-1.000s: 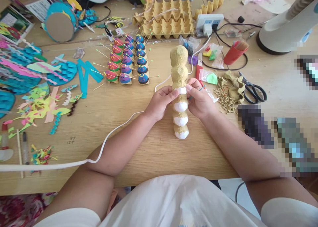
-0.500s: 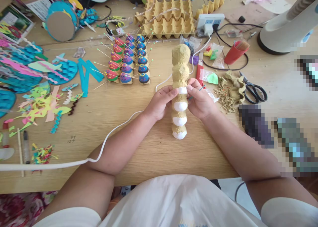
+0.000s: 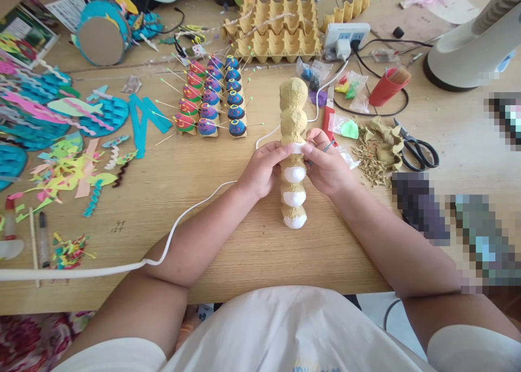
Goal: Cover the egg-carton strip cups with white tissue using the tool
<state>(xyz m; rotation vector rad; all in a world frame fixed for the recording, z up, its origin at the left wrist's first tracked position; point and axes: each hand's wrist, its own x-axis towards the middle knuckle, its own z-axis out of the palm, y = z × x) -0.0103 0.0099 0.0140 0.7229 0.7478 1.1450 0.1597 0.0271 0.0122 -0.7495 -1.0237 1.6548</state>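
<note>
An egg-carton strip (image 3: 293, 121) of tan cups is held upright in front of me, above the table. White clay (image 3: 294, 174) covers the front of its lower cups; the top two cups are bare. My left hand (image 3: 264, 166) is closed on the strip's left side, thumb on the third cup's white clay. My right hand (image 3: 329, 163) grips the opposite side, its thumb against the same clay. A thin bluish stick (image 3: 329, 145) pokes out between the right fingers; most of it is hidden.
Behind stand painted egg-carton pieces (image 3: 209, 111) with pins and a stack of egg trays (image 3: 280, 27). To the right lie a red-handled cutter (image 3: 328, 120), carton scraps (image 3: 382, 139) and black scissors (image 3: 419, 148). A white cable (image 3: 179, 220) crosses my left arm. Paper cut-outs (image 3: 73, 168) cover the left.
The strip's top has tipped slightly toward me and left. My right thumb has moved a little lower and further onto the white clay.
</note>
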